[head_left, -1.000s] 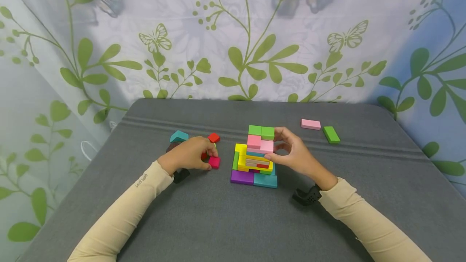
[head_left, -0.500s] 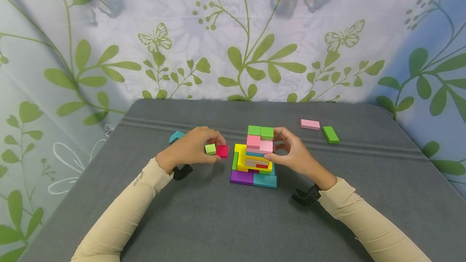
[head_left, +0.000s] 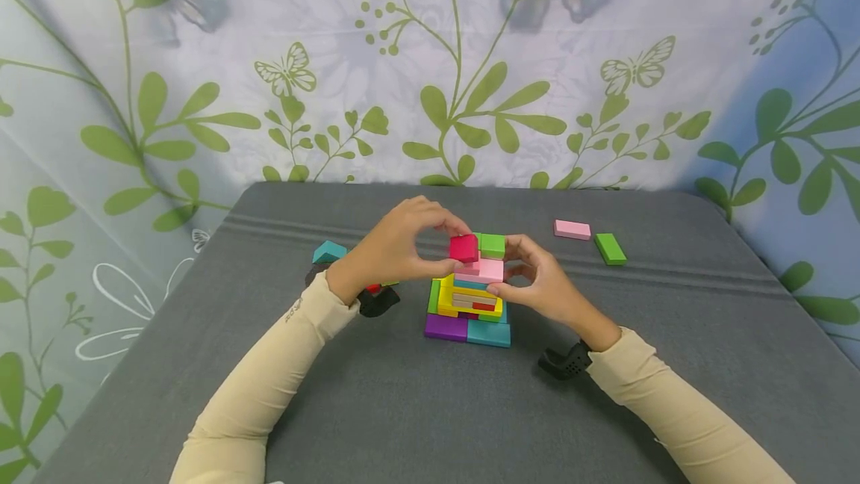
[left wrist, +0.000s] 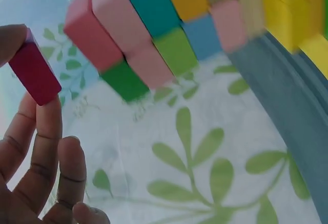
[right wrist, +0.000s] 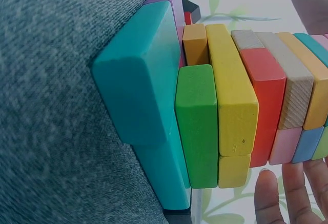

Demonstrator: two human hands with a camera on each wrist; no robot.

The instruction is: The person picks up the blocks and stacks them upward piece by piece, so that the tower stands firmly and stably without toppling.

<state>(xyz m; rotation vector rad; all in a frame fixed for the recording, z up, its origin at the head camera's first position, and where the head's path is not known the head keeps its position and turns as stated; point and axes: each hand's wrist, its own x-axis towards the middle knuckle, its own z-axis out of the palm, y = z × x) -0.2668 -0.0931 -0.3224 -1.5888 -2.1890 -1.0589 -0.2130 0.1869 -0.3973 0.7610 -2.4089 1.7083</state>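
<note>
Block tower, many-coloured, stands upright near the middle of a grey cloth-covered table. It looks stiff but only stacked, so a sideways knock could probably shift or topple it; light pressure from opposite sides seems the safest hold. The person's right hand is curled round its upper right side, thumb towards the front; how hard it presses cannot be told. The left hand has thumb and fingertips clamped on a small crimson block, raised beside the tower's top left and apart from it in the left wrist view. Bare grain on an unpainted block suggests wood: light, hard, not fragile, perhaps slippery where paint is smooth. Pinching the crimson block by two opposite faces, keeping its underside free, should suit it well.
</note>
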